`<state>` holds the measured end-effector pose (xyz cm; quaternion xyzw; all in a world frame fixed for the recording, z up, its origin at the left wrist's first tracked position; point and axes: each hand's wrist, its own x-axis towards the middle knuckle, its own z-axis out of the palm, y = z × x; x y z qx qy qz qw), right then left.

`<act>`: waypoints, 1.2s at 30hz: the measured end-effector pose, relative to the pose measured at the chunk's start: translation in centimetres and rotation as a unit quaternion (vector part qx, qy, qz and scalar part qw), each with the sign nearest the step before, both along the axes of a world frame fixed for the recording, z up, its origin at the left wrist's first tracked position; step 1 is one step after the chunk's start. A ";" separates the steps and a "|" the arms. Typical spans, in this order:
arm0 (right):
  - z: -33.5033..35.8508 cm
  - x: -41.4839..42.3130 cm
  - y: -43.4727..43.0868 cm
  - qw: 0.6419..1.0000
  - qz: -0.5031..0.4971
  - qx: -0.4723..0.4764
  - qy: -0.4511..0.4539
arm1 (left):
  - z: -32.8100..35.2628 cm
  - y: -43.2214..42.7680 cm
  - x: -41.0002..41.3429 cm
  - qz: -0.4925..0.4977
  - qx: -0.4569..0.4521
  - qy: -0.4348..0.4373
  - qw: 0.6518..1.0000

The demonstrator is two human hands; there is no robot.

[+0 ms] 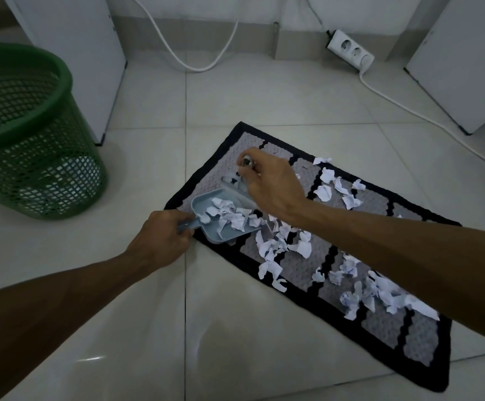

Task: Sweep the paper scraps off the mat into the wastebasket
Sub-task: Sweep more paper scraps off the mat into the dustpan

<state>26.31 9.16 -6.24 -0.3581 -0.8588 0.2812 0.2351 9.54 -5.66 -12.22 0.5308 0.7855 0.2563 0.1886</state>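
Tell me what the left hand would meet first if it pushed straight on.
Holding the dustpan, the left hand points up-right; pushed on, it would probably meet the scraps heaped at the dustpan's mouth first, with the right hand just beyond, depth unclear.

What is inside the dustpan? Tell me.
Crumpled white paper scraps lie in the blue dustpan, covering most of its floor; anything beneath them is hidden.

Both forearms were seen bare to the frame's edge; the left hand (160, 238) and right hand (273, 185) were bare too.
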 end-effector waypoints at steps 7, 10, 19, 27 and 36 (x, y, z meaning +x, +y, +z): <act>-0.7 3.0 2.0 0.996 -0.073 0.021 -0.047 | 0.1 -0.1 0.3 -0.072 -0.011 -0.005 0.997; -1.5 3.1 -0.8 0.998 -0.019 0.016 -0.056 | -0.1 0.4 0.6 -0.079 -0.013 0.003 0.997; 6.6 7.1 -0.3 0.974 0.088 -0.204 0.040 | -0.4 1.2 -0.4 -0.122 -0.019 0.052 0.991; 1.2 11.1 -0.4 0.956 0.081 -0.268 -0.087 | -1.2 1.5 -1.9 -0.110 -0.040 0.093 0.989; 5.0 13.0 6.3 0.973 -0.060 -0.213 0.060 | -1.2 1.0 -1.2 -0.117 -0.031 0.075 0.990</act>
